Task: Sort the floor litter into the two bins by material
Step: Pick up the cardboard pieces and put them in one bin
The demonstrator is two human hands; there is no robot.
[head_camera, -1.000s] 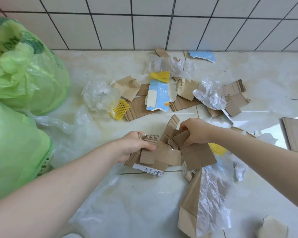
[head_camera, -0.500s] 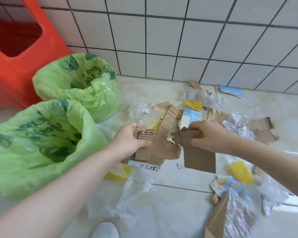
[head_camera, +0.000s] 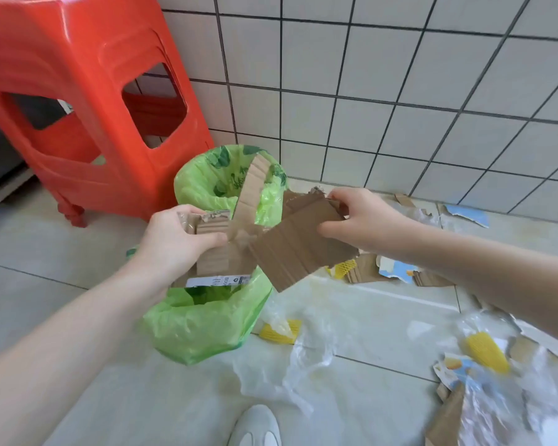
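Note:
My left hand (head_camera: 174, 239) and my right hand (head_camera: 361, 220) both grip a bundle of torn brown cardboard pieces (head_camera: 290, 249), held in the air over two bins lined with green plastic bags. The far bin (head_camera: 203, 185) stands by the wall, and one cardboard strip sticks up in front of it. The near bin (head_camera: 207, 320) sits just below the bundle, its mouth partly hidden by the cardboard. A white barcode label shows on the lowest piece.
A red plastic stool (head_camera: 87, 101) stands left of the bins against the tiled wall (head_camera: 400, 91). Clear plastic film (head_camera: 290, 358), yellow foam netting (head_camera: 487, 352), blue-printed card (head_camera: 467, 214) and more cardboard scraps (head_camera: 445, 420) litter the floor to the right. A white shoe tip (head_camera: 255, 426) is at the bottom.
Both hands have lifted the cardboard bundle off the floor and carried it left to above the green-lined bins. The view has swung left and up, bringing the red stool in.

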